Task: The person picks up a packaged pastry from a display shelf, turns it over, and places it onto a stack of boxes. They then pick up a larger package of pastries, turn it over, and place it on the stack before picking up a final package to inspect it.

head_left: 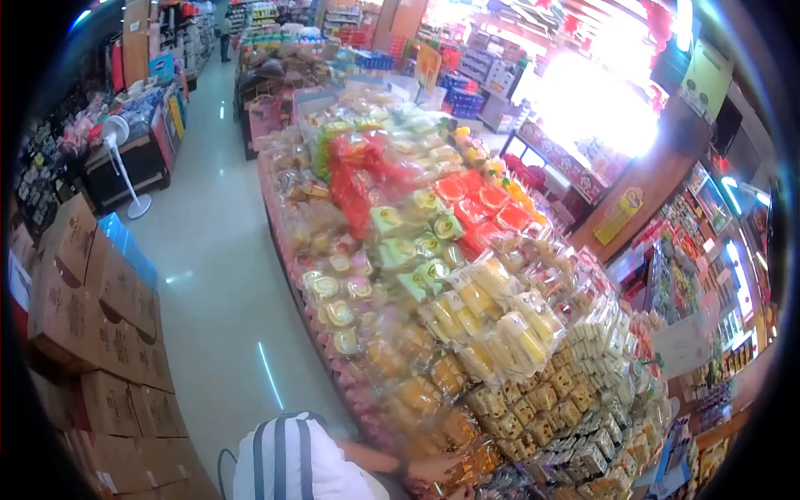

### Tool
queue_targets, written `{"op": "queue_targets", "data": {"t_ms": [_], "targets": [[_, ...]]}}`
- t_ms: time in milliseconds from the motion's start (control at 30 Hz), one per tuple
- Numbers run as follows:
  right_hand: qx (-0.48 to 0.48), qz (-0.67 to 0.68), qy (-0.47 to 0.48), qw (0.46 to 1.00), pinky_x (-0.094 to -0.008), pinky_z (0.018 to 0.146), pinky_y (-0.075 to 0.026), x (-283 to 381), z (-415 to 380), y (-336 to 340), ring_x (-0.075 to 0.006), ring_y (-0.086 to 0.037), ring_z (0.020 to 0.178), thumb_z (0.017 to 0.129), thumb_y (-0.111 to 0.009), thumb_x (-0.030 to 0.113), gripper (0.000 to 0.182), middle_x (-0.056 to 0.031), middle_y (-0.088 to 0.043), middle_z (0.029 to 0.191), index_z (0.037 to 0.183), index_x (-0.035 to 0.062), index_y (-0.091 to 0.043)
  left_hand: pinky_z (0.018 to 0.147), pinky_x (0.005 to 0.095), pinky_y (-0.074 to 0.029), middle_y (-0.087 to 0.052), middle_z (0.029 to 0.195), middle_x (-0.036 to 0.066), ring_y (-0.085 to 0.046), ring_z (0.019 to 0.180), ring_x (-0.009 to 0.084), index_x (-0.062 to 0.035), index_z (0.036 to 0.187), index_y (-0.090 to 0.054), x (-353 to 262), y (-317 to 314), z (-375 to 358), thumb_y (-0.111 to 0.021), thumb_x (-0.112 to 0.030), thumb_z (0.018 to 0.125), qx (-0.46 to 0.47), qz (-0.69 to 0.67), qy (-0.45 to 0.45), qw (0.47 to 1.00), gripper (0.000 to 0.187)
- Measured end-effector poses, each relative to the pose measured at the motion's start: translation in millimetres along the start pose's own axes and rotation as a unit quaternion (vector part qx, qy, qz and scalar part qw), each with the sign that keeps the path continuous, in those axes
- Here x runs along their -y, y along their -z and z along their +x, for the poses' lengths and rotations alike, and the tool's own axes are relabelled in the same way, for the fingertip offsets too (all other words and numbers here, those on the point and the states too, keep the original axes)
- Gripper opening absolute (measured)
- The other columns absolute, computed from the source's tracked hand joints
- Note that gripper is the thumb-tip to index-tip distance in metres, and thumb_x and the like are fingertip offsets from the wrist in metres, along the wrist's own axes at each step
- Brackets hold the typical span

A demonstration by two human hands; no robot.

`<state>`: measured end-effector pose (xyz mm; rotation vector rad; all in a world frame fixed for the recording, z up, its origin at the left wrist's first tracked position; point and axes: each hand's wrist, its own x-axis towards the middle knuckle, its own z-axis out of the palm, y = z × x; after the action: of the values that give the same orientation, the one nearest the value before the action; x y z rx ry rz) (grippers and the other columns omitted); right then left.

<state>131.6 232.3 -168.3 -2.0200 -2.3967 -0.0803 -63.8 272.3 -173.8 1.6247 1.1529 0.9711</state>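
Observation:
At the bottom edge, my left hand (436, 467) reaches out from a white sleeve with grey stripes (287, 460). Its fingers look stretched out and touch clear-wrapped orange-brown snack packs (473, 460). Just below it, a small part of my right hand (461, 493) shows at the frame's edge, its fingers hidden. Beside the hands lie packs of small brown square pieces (525, 412). Further up the display are long yellow packs (475, 296), green-and-white packs (417, 246), and red packs (483, 204) near a crumpled red plastic bag (352, 179).
The display's pink edge (287, 258) runs beside a shiny aisle floor (225, 275). Stacked cardboard boxes (117, 342) stand left, with a white standing fan (123, 162) behind. A person (225, 37) is far down the aisle. A wooden pillar (642, 196) and shelves (700, 275) are on the right.

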Motion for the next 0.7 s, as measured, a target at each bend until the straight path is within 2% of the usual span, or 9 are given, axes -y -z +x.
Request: {"op": "queue_targets", "data": {"t_ms": [33,67,133,167,267,400,467,533,700], "targets": [[-0.044,0.008,0.025,0.999,-0.0414,0.096,-0.044,18.3,-5.4,32.0,-0.0318,-0.057,0.111,0.089,-0.058,0.030,0.036,-0.0215,-0.059,0.122,0.118,0.0104,-0.065,0.094,0.0427,-0.046,-0.051,0.130,0.021,-0.053,0.116,0.0352,-0.0093,0.147,-0.033,-2.1,-2.4,-3.6,-0.055,-0.014,0.087,0.023,-0.009,0.008,1.000,0.064],[-0.055,0.144,-0.054,0.986,-0.0417,0.096,-0.044,36.4,-6.3,59.3,-0.0333,-0.056,0.112,0.091,-0.056,0.030,0.036,-0.0216,-0.059,0.122,0.119,0.0089,-0.064,0.093,0.0428,-0.046,-0.053,0.127,0.021,-0.054,0.114,0.0354,-0.0091,0.146,-0.034,-9.5,-0.1,-6.7,-0.055,-0.013,0.087,-0.031,-0.013,-0.052,0.998,0.063],[-0.083,0.406,-0.206,0.886,-0.0422,0.097,-0.043,64.9,-8.7,93.6,-0.0362,-0.055,0.112,0.093,-0.053,0.029,0.038,-0.0219,-0.058,0.123,0.122,0.0058,-0.061,0.091,0.0430,-0.046,-0.055,0.121,0.020,-0.055,0.110,0.0359,-0.0086,0.145,-0.035,-39.6,18.3,-15.4,-0.054,-0.012,0.088,-0.143,-0.017,-0.164,0.976,0.061],[-0.206,0.332,-0.186,0.901,-0.0433,0.097,-0.043,65.0,-15.4,85.7,-0.0387,-0.054,0.111,0.094,-0.055,0.028,0.041,-0.0217,-0.058,0.124,0.126,0.0017,-0.057,0.090,0.0422,-0.046,-0.054,0.120,0.019,-0.055,0.105,0.0355,-0.0076,0.144,-0.037,-57.6,31.3,-18.2,-0.054,-0.011,0.088,0.019,-0.072,-0.043,0.996,0.059],[-0.248,0.353,-0.237,0.870,-0.0398,0.093,-0.045,79.5,-45.5,122.8,-0.0320,-0.055,0.109,0.096,-0.054,0.021,0.035,-0.0173,-0.059,0.122,0.123,0.0005,-0.058,0.107,0.0435,-0.035,-0.045,0.136,0.023,-0.046,0.123,0.0388,-0.0033,0.148,-0.028,-102.2,45.1,-31.2,-0.052,-0.015,0.091,0.088,-0.113,-0.052,0.988,0.063],[-0.382,0.367,-0.340,0.777,-0.0353,0.089,-0.048,99.3,-88.5,177.4,-0.0241,-0.058,0.105,0.095,-0.054,0.012,0.025,-0.0147,-0.061,0.120,0.115,-0.0031,-0.060,0.104,0.0407,-0.039,-0.045,0.136,0.022,-0.046,0.126,0.0335,-0.0020,0.144,-0.034,-160.5,42.9,-53.3,-0.057,-0.006,0.087,0.186,-0.200,-0.073,0.959,0.061],[-0.467,0.394,-0.384,0.692,-0.0332,0.088,-0.050,96.5,-121.9,165.1,-0.0218,-0.061,0.102,0.092,-0.054,0.006,0.019,-0.0182,-0.062,0.119,0.102,-0.0081,-0.062,0.107,0.0402,-0.037,-0.042,0.140,0.019,-0.043,0.130,0.0311,-0.0011,0.139,-0.039,-164.6,16.1,-65.3,-0.063,-0.005,0.083,0.203,-0.204,-0.154,0.945,0.060],[-0.472,0.398,-0.423,0.663,-0.0368,0.101,-0.043,108.0,-166.5,180.4,-0.0268,-0.055,0.119,0.093,-0.049,0.001,0.020,-0.0181,-0.056,0.129,0.107,-0.0039,-0.061,0.112,0.0423,-0.027,-0.037,0.147,0.018,-0.037,0.134,0.0342,-0.0022,0.140,-0.038,-222.4,37.4,-79.7,-0.061,-0.004,0.080,0.234,-0.181,-0.225,0.929,0.065],[-0.592,0.375,-0.449,0.555,-0.0343,0.102,-0.042,164.2,-270.2,232.8,-0.0245,-0.055,0.118,0.092,-0.047,-0.004,0.022,-0.0201,-0.053,0.135,0.110,-0.0030,-0.060,0.112,0.0418,-0.028,-0.038,0.146,0.019,-0.037,0.134,0.0342,-0.0017,0.141,-0.036,-257.0,-2.2,-157.7,-0.061,0.000,0.082,0.328,-0.200,-0.273,0.882,0.064]]}}
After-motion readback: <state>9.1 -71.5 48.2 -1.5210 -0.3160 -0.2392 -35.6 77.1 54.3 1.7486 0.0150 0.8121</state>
